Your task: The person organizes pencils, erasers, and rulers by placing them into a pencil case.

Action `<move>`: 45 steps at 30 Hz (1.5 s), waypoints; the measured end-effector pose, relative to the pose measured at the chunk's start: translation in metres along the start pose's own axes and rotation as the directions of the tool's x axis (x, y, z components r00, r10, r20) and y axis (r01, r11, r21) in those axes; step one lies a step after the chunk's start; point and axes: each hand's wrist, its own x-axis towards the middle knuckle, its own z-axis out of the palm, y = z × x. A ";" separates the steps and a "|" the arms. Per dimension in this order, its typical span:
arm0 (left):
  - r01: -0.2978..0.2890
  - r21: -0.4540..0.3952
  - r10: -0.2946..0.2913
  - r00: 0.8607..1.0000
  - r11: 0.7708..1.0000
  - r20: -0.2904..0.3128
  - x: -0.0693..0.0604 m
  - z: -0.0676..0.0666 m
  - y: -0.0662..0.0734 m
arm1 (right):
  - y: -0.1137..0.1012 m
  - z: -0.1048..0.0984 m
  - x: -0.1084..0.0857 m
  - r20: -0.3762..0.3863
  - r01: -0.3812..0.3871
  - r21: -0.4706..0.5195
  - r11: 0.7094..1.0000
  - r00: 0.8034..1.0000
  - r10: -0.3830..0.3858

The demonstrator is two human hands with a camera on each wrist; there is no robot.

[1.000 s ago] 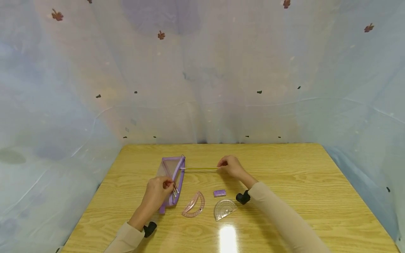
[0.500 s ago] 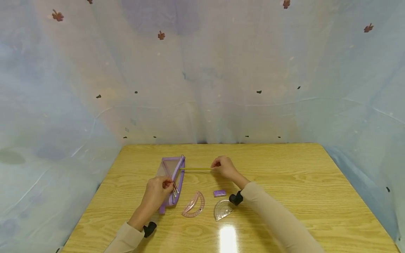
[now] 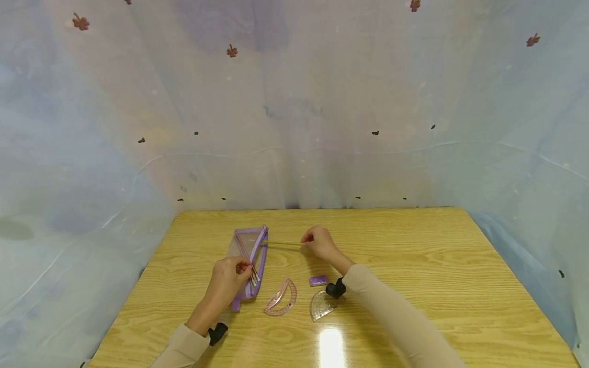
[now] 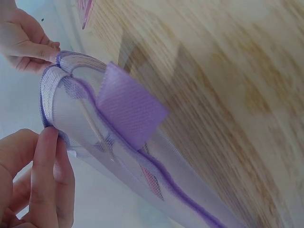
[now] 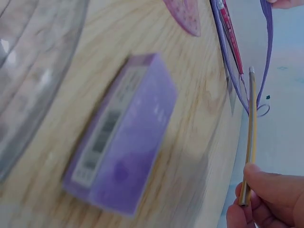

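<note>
A purple, see-through mesh pencil case (image 3: 264,260) lies at the left of the table, with several slim pencils (image 3: 242,245) inside. My left hand (image 3: 228,276) pinches the near part of its zipped edge; in the left wrist view the mouth of the case (image 4: 78,90) gapes between both hands. My right hand (image 3: 320,244) holds a yellow pencil (image 3: 281,243) by one end, thumb against fingers. The pencil's far, pale end reaches into the opening of the case. In the right wrist view a red pencil (image 5: 230,35) shows within the purple edges.
In front of the hands lie a pink protractor (image 3: 281,298), a clear protractor (image 3: 319,307) and a purple eraser (image 3: 318,280). The right wrist camera (image 3: 336,289) hangs over the clear protractor. A pale patterned curtain (image 3: 294,117) stands behind the wooden table (image 3: 414,255).
My right hand has moved left, carrying the yellow pencil, whose far end is now in the case opening and whose visible length is shorter. The left hand has stayed put on the case.
</note>
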 end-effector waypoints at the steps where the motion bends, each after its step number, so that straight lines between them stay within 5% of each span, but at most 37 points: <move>1: -0.003 0.001 0.003 1.000 1.000 -0.002 0.000 0.000 0.000 | 0.000 0.001 0.001 0.000 0.000 0.001 1.000 1.000 0.000; 10: -0.019 0.005 0.019 1.000 1.000 -0.008 0.001 0.001 0.000 | -0.004 0.008 0.004 0.001 0.032 0.031 0.999 0.999 -0.032; 36: -0.030 -0.013 0.030 1.000 0.999 0.003 0.001 0.003 0.002 | -0.022 0.036 0.009 -0.034 -0.108 0.111 0.988 0.993 0.113; 45: -0.030 0.001 0.030 1.000 1.000 0.002 0.000 0.004 -0.001 | -0.010 0.059 0.020 -0.055 -0.106 0.184 0.977 0.992 0.117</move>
